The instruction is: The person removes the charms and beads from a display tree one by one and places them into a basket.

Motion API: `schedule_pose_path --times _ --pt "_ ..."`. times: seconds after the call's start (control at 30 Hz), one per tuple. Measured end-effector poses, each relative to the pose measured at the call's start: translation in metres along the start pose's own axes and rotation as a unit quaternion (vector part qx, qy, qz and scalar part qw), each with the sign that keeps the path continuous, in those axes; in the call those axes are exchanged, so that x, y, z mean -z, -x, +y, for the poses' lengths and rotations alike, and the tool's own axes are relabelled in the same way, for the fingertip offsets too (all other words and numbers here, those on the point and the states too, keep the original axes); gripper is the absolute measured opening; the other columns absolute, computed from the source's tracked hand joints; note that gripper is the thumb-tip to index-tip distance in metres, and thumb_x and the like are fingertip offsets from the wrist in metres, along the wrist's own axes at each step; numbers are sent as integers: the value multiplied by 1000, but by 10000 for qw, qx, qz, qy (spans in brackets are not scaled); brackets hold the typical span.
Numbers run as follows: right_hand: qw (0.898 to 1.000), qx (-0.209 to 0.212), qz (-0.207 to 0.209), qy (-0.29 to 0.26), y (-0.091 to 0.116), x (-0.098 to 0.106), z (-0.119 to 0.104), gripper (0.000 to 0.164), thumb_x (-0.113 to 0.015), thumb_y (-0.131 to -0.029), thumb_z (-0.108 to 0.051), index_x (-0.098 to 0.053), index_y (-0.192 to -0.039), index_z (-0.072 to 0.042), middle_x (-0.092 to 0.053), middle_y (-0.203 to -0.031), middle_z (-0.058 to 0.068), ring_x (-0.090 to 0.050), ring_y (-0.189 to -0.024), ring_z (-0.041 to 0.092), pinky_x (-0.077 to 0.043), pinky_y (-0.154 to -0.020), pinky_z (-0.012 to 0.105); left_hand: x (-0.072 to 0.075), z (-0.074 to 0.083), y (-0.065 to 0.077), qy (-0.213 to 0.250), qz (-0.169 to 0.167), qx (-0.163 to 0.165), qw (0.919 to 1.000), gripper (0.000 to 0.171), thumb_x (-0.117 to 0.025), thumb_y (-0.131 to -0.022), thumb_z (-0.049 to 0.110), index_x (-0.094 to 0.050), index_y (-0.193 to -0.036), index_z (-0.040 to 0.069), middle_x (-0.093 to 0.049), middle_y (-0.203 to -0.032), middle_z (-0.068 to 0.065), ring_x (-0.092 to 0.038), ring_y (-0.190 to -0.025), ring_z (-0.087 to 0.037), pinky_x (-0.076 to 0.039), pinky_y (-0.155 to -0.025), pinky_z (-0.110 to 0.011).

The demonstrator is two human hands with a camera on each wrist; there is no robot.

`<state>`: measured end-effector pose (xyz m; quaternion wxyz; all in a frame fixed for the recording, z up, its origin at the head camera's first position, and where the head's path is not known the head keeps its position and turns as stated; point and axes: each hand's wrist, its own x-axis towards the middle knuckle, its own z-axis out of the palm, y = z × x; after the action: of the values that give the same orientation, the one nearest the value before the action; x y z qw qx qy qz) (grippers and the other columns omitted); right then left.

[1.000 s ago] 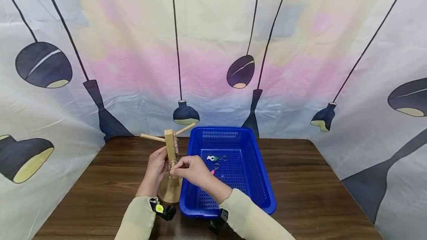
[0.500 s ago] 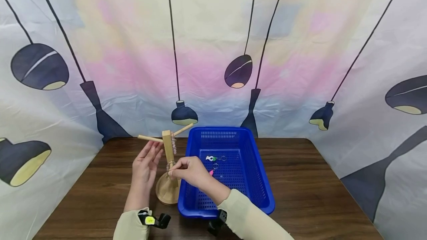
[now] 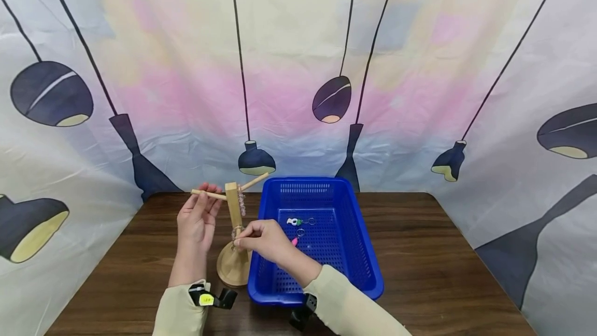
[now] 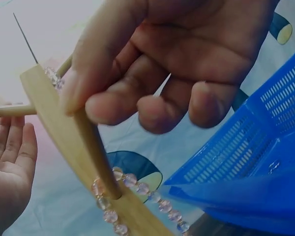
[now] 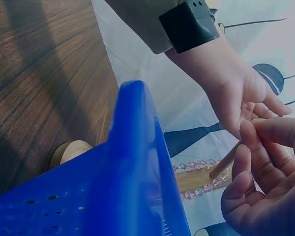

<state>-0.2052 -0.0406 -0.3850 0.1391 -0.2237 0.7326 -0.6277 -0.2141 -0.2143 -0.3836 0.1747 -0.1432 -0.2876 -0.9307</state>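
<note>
A wooden stand (image 3: 234, 210) with a round base and several pegs stands left of the basket. Thumb and index finger of my right hand (image 3: 268, 242) pinch the free end of its front peg (image 4: 96, 147). Round that peg's root loops a beaded bracelet (image 4: 164, 206) of pink and clear beads. My left hand (image 3: 193, 229) is at the left peg (image 3: 218, 197), thumb in front and fingers behind it. A second beaded bracelet (image 3: 242, 204) hangs from the back peg (image 3: 256, 180). In the right wrist view the basket wall covers most of the stand.
The blue plastic basket (image 3: 368, 253) is close beside the stand's right side. Inside it lie a white and green keychain (image 3: 295, 222) and a pink keychain (image 3: 295, 241). A patterned cloth (image 3: 298, 66) hangs behind the wooden table (image 3: 429, 253).
My left hand has left the post beside the right hand and moved up and left to the left peg. My right hand stays at the front peg.
</note>
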Motion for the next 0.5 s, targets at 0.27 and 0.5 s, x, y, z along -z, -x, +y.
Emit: schedule_pose_path --times 0.27,0.5 --pt "10000 31 -41 -50 0 1 -1 11 -71 -93 -1 -74 -97 9 -76 -99 27 -76 -81 19 -65 -76 24 -2 -4 0 -64 -204 -28 9998 22 -56 -103 11 -76 -103 3 -80 -97 -7 -78 -97 -15 -64 -92 -23" --pt "10000 -63 -19 -23 -2 1 1 10 -72 -93 -1 -74 -96 8 -76 -99 27 -73 -78 10 -66 -78 27 -4 -5 1 -466 133 -120 9988 18 -59 -101 11 -76 -103 4 -79 -93 -6 -77 -94 -14 -64 -90 -23"
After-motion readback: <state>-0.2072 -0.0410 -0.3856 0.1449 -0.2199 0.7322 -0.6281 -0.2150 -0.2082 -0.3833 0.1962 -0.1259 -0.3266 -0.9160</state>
